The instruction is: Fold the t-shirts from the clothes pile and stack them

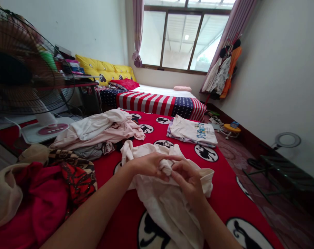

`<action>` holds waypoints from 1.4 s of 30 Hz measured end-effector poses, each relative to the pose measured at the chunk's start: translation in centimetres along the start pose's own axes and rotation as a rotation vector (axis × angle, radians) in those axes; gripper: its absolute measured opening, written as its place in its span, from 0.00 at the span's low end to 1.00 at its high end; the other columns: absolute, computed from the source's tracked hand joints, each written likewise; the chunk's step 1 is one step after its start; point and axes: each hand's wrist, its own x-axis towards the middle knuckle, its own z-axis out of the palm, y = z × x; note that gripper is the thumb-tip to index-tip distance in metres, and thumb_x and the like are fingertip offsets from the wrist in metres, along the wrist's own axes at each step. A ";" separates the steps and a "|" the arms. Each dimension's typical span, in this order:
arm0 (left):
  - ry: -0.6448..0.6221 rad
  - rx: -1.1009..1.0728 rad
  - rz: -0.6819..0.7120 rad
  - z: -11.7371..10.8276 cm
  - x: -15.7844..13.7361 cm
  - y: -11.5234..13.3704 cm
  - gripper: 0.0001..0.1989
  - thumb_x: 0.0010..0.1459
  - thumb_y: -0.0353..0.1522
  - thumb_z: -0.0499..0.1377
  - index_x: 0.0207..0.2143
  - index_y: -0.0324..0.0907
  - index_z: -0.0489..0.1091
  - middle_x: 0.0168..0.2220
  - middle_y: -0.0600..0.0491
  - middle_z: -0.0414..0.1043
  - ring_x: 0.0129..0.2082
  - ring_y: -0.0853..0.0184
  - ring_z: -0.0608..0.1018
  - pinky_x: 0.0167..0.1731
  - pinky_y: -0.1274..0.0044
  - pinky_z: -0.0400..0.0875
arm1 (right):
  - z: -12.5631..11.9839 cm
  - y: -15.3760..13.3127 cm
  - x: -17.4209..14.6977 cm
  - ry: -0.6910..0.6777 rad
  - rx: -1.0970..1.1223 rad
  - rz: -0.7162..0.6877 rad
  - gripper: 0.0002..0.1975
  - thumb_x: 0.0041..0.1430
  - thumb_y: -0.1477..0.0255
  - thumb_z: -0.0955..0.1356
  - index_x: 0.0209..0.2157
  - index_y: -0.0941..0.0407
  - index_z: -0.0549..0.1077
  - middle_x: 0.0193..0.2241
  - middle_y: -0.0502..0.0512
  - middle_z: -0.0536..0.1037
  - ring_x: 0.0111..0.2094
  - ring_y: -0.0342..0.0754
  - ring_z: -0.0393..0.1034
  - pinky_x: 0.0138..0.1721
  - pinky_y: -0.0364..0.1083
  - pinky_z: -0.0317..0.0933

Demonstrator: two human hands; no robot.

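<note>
A cream-white garment [162, 200] lies loosely spread and wrinkled on the red bedcover [115, 211], which has black figures in white ovals. My left hand [149, 165] reaches in over it and is closed on a bunched bit of its cloth. From the right, my right hand [189, 178] pinches the same small bunch between thumb and fingers. Both hands meet above the middle of the garment. Which part of it is gathered there I cannot tell.
Folded shirts [193, 131] are stacked at the far right of the bedcover. Loose clothes [102, 128] lie on the left, with a red and pink heap [45, 197] nearer. A fan [24, 76] stands at left, a ring light [287, 139] and dark green rack [288, 169] at right.
</note>
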 end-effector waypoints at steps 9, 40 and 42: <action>1.577 -0.563 -0.098 -5.8 -1.2 -6.7 0.09 0.46 0.34 0.62 0.30 0.42 0.66 0.28 0.58 0.71 0.31 0.69 0.74 0.32 0.79 0.67 | 1.1 0.2 -0.6 -0.160 -0.611 -0.246 0.19 0.53 0.79 0.67 0.47 0.49 0.69 0.56 0.57 0.66 0.45 0.51 0.69 0.48 0.53 0.63; 1.035 -0.586 -0.057 -5.4 -1.4 -2.1 0.12 0.45 0.37 0.66 0.28 0.38 0.70 0.17 0.60 0.61 0.13 0.80 0.60 0.12 0.86 0.49 | -8.1 -1.3 2.3 0.823 0.393 0.102 0.16 0.44 0.73 0.73 0.39 0.53 0.74 0.34 0.47 0.77 0.32 0.41 0.71 0.33 0.39 0.68; 0.890 -0.531 -0.123 -4.2 -0.7 -2.1 0.15 0.44 0.39 0.67 0.29 0.37 0.72 0.19 0.58 0.65 0.15 0.78 0.63 0.14 0.85 0.54 | -6.0 -2.3 1.5 0.505 0.394 0.246 0.18 0.45 0.69 0.73 0.42 0.53 0.75 0.37 0.50 0.78 0.32 0.44 0.73 0.31 0.41 0.68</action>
